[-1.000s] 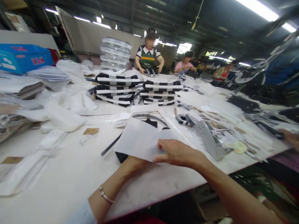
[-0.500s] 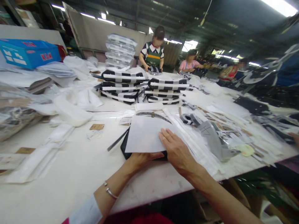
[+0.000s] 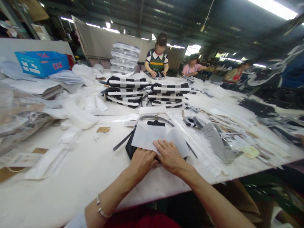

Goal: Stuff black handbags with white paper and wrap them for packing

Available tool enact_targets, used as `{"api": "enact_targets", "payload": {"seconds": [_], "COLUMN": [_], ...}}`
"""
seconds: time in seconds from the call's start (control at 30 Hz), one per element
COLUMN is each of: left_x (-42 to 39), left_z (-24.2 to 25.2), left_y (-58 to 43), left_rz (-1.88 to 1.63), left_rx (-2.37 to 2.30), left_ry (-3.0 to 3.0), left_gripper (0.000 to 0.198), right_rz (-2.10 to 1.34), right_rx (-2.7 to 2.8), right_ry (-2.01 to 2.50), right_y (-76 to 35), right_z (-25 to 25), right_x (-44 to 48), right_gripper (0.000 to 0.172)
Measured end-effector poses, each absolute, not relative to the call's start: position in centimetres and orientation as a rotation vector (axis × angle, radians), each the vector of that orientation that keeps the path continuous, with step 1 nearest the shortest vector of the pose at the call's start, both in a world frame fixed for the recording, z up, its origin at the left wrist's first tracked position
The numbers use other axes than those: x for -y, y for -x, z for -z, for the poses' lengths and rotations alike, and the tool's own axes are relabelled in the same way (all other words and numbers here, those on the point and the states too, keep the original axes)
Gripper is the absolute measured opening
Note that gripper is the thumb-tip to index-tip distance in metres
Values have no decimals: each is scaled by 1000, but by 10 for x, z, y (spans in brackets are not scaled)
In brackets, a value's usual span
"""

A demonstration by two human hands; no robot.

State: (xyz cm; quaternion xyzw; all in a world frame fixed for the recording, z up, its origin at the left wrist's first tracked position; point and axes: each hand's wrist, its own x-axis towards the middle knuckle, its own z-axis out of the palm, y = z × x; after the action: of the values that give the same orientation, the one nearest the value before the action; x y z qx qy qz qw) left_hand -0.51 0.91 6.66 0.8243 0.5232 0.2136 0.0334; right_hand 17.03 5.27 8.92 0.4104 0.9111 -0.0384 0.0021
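Note:
A white sheet of paper [image 3: 156, 136] lies over a folded black garment [image 3: 130, 148] near the front edge of the white table [image 3: 78, 177]. My right hand [image 3: 168, 155] rests flat on the sheet's near edge, fingers stretched out. My left hand [image 3: 141, 161] sits just left of it on the garment's near edge, fingers curled down at the paper's edge; what they grip is hidden. A hanger [image 3: 155, 118] pokes out at the garment's far end.
Two stacks of black-and-white striped folded garments [image 3: 144, 91] stand mid-table. A grey tape roll [image 3: 190, 121] and paper scraps lie to the right. White bags and a blue box [image 3: 42, 63] crowd the left. Other people work at the far end.
My right hand has slid left and nearer to me on the paper, beside the left hand. The sheet, lifted a second ago, now lies flat on the garment.

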Motion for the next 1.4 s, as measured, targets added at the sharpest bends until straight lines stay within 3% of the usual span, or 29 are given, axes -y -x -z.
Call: {"api": "enact_targets", "payload": {"seconds": [0.17, 0.4, 0.47, 0.57, 0.77, 0.87, 1.0, 1.2, 1.4], "left_x": [9, 5, 5, 8, 12, 15, 20, 14, -9], "left_z": [-75, -62, -56, -50, -59, -65, -68, -98, -141], "left_y": [23, 29, 27, 25, 28, 30, 29, 19, 0], "left_rz": [-799, -1222, -1259, -1266, -987, -1013, -950, -554, -675], "left_rx": [-1531, -1504, -1611, -1726, -2067, -2093, -2052, -1773, -1555], "left_ry": [-2289, -2072, -2122, -2319, -2631, -2694, -2830, -2983, -2911], "left_gripper": [18, 66, 63, 41, 19, 12, 14, 29, 21], "right_rz": [128, 176, 199, 310, 732, 853, 772, 618, 587], "right_rx": [-2825, -2854, -2870, -2867, -2795, -2783, -2801, -2804, -2803], "right_ry": [-1342, -1299, -1289, -1292, -1471, -1580, -1623, -1530, -1378], "right_y": [-158, -161, -164, -167, -172, -171, -168, -165, -168], "right_z": [-89, -90, -91, -95, -100, -98, -92, -97, -118], "right_x": [-45, -43, -42, -43, -52, -57, -60, -59, -66], "right_gripper": [62, 75, 76, 76, 51, 45, 39, 39, 32]}}
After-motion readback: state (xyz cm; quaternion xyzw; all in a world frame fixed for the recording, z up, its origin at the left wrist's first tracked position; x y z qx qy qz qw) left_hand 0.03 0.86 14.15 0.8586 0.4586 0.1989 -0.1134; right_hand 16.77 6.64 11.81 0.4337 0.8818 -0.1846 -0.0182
